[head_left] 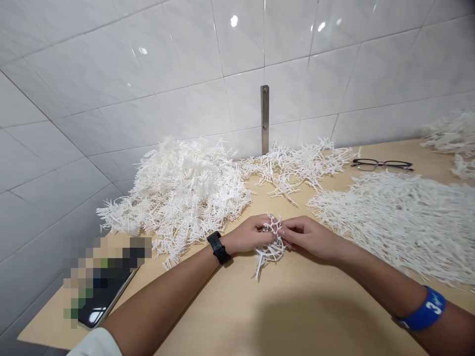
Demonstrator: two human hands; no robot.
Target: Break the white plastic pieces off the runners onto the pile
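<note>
Your left hand [252,234] and right hand [308,238] meet at 12 o'clock, fingertips together and clamped on a small spiky cluster of thin white branching strands [270,249], which hangs below them just above the pale wooden table [208,306]. A black strap watch [218,248] sits on your left wrist, and a blue wristband with a white 3 [423,309] circles your right forearm.

At 8 o'clock, a black smartphone [104,301] lies on the table, partly blurred out. Just beyond your left hand, at 11 o'clock, rises a tall heap of white branching strands [178,193]. A broad, flat white mat of similar strands [401,222] spreads at 2 o'clock, almost reaching your right hand. At 12 o'clock, a looser white tangle [297,165] lies farther off, with black-framed glasses [382,164] beyond the mat at 1 o'clock. Another white heap [452,133] sits at 2 o'clock, at the far edge. A vertical steel bracket [264,118] stands on the white tiled wall [111,64].
</note>
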